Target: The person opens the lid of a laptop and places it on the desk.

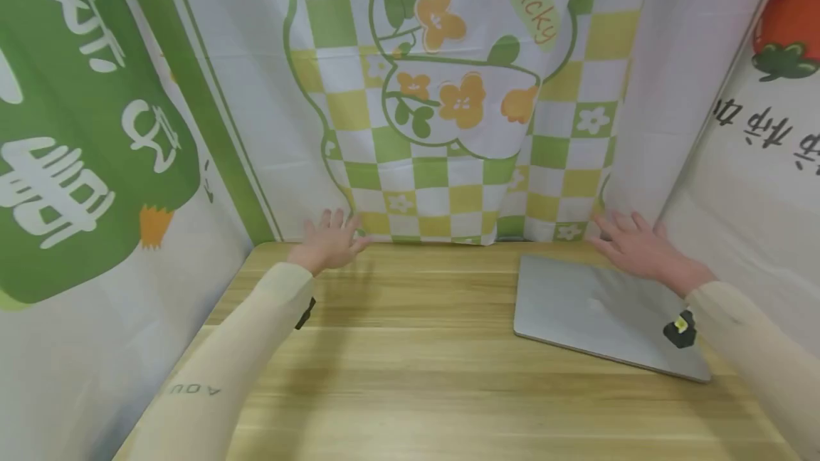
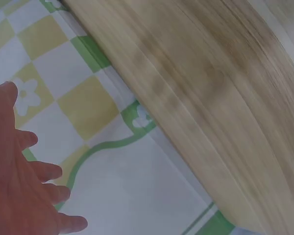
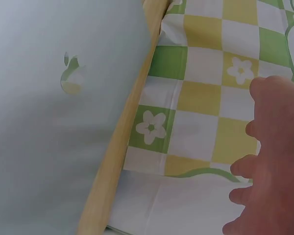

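A closed silver laptop [image 1: 576,304] with a shiny apple logo lies flat and slightly turned on the right of the wooden table. My right hand [image 1: 640,244] is held above the laptop's far edge with its fingers spread, and it holds nothing. Over the table's far left part, my left hand [image 1: 328,240] reaches out, fingers spread and straight, likewise holding nothing. In the left wrist view the left hand [image 2: 24,181] shows against the checked curtain. The right wrist view has the right hand [image 3: 279,161] at its right edge, apart from the laptop lid [image 3: 63,137].
A green, yellow and white checked curtain [image 1: 448,191] hangs behind the table's far edge. Printed cloth walls stand at the left [image 1: 211,233] and right [image 1: 737,198]. Wooden tabletop [image 1: 397,347] stretches left of the laptop. Each wrist wears a small dark device.
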`<state>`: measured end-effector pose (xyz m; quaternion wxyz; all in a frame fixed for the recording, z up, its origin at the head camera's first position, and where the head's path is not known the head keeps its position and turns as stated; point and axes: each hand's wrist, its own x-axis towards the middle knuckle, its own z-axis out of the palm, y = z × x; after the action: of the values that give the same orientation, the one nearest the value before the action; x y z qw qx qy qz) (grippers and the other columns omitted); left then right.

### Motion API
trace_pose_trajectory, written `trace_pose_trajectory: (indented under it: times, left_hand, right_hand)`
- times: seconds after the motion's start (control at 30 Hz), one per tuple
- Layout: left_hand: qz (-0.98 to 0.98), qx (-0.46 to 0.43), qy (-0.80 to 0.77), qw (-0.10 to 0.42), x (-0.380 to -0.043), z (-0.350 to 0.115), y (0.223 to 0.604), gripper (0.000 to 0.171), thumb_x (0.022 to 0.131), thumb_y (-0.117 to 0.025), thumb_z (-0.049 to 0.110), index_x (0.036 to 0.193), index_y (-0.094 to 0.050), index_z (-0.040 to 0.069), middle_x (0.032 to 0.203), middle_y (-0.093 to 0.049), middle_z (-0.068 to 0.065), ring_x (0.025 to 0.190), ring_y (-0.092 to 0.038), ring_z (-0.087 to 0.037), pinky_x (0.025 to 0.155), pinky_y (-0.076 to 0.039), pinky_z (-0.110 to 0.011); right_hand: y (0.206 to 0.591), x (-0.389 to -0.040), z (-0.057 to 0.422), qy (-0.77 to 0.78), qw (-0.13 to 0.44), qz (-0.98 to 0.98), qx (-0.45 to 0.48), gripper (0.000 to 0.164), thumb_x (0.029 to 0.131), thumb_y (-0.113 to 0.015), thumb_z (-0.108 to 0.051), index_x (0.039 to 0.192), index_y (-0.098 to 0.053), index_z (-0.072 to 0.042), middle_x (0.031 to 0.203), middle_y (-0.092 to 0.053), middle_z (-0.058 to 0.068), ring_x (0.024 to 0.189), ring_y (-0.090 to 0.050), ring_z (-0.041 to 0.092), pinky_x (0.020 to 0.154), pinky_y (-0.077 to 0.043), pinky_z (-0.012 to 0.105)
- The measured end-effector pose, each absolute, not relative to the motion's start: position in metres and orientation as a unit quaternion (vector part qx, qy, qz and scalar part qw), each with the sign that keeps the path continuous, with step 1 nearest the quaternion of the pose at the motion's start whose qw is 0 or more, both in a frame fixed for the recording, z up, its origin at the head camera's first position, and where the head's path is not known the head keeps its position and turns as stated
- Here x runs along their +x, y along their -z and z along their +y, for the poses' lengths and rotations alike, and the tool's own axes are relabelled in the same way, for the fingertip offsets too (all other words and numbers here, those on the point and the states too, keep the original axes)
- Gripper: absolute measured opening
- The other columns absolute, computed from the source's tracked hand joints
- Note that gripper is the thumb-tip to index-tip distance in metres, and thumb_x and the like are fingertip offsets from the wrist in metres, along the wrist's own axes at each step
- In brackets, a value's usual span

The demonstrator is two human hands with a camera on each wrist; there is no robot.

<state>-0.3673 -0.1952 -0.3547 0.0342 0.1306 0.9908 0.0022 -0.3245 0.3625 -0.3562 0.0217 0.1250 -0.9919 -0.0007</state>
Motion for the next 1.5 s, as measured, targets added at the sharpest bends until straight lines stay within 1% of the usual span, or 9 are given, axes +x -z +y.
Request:
trace_pose_trajectory:
  times: [0.2,0.37,0.6,0.83,0.9,1.0,1.17,1.37,1.5]
  left_hand:
    - [0.990,0.136,-0.027,0.038,-0.369,-0.184,0.363,0.085,0.097,-0.018,0.071,0.159,-0.012,0.013,0.163,-0.008,-0.025,0.149,-0.006,-0.049,0.114,-0.007,-0.075]
    - [0.986,0.147,-0.060,0.050,-0.368,-0.171,0.367,0.082,0.098,-0.018,0.069,0.159,-0.012,0.013,0.163,-0.008,-0.024,0.150,-0.007,-0.046,0.116,-0.012,-0.071]
    - [0.981,0.164,-0.091,0.051,-0.368,-0.152,0.374,0.077,0.100,-0.022,0.065,0.159,-0.010,0.016,0.163,-0.013,-0.024,0.149,-0.009,-0.048,0.117,-0.015,-0.069]
    - [0.974,0.190,-0.112,0.056,-0.364,-0.134,0.382,0.075,0.101,-0.026,0.062,0.159,-0.009,0.017,0.162,-0.017,-0.023,0.149,-0.015,-0.046,0.118,-0.017,-0.067]
    - [0.973,0.192,-0.113,0.058,-0.363,-0.130,0.385,0.074,0.101,-0.026,0.061,0.159,-0.010,0.017,0.163,-0.017,-0.022,0.150,-0.016,-0.044,0.119,-0.017,-0.066]
    - [0.972,0.196,-0.115,0.055,-0.362,-0.124,0.389,0.074,0.101,-0.027,0.061,0.159,-0.012,0.018,0.162,-0.019,-0.021,0.150,-0.017,-0.042,0.119,-0.018,-0.064]
    - [0.968,0.214,-0.117,0.056,-0.359,-0.112,0.395,0.074,0.102,-0.031,0.059,0.158,-0.015,0.014,0.161,-0.021,-0.021,0.148,-0.020,-0.044,0.119,-0.023,-0.062]
    - [0.967,0.212,-0.116,0.079,-0.354,-0.093,0.401,0.075,0.100,-0.027,0.064,0.159,-0.010,0.022,0.164,-0.018,-0.016,0.150,-0.020,-0.038,0.120,-0.026,-0.057]
    - [0.959,0.237,-0.129,0.082,-0.352,-0.079,0.407,0.074,0.101,-0.028,0.061,0.159,-0.008,0.020,0.164,-0.016,-0.017,0.150,-0.020,-0.038,0.121,-0.024,-0.056]
  right_hand:
    - [0.363,-0.319,0.370,-0.036,0.017,-0.992,0.117,0.070,0.103,-0.024,-0.056,0.157,-0.017,-0.012,0.155,-0.019,0.036,0.135,-0.014,0.067,0.097,-0.017,0.086]
    - [0.368,-0.309,0.378,-0.086,0.011,-0.990,0.112,0.069,0.105,-0.027,-0.051,0.157,-0.014,-0.007,0.151,-0.015,0.044,0.133,-0.012,0.071,0.096,-0.016,0.086]
    - [0.382,-0.301,0.387,-0.120,0.050,-0.980,0.152,0.066,0.107,-0.032,-0.039,0.151,-0.022,0.010,0.144,-0.021,0.051,0.132,-0.018,0.068,0.108,-0.016,0.075]
    - [0.401,-0.296,0.395,-0.150,0.105,-0.968,0.174,0.062,0.106,-0.038,-0.029,0.146,-0.026,0.016,0.140,-0.033,0.046,0.125,-0.031,0.064,0.103,-0.024,0.074]
    - [0.406,-0.295,0.397,-0.160,0.111,-0.965,0.176,0.061,0.106,-0.039,-0.028,0.145,-0.026,0.017,0.141,-0.032,0.046,0.126,-0.031,0.064,0.102,-0.025,0.074]
    - [0.412,-0.294,0.399,-0.172,0.100,-0.966,0.165,0.063,0.106,-0.038,-0.029,0.146,-0.023,0.017,0.143,-0.028,0.047,0.128,-0.028,0.065,0.103,-0.024,0.075]
    - [0.420,-0.288,0.402,-0.169,0.062,-0.975,0.128,0.070,0.106,-0.036,-0.036,0.151,-0.014,0.012,0.148,-0.021,0.046,0.131,-0.022,0.067,0.106,-0.020,0.076]
    - [0.428,-0.286,0.404,-0.172,0.058,-0.977,0.116,0.070,0.106,-0.035,-0.036,0.150,-0.014,0.014,0.146,-0.022,0.047,0.131,-0.024,0.065,0.106,-0.023,0.074]
    - [0.432,-0.284,0.406,-0.193,0.043,-0.974,0.112,0.070,0.107,-0.034,-0.036,0.151,-0.011,0.014,0.147,-0.019,0.047,0.133,-0.020,0.065,0.107,-0.020,0.074]
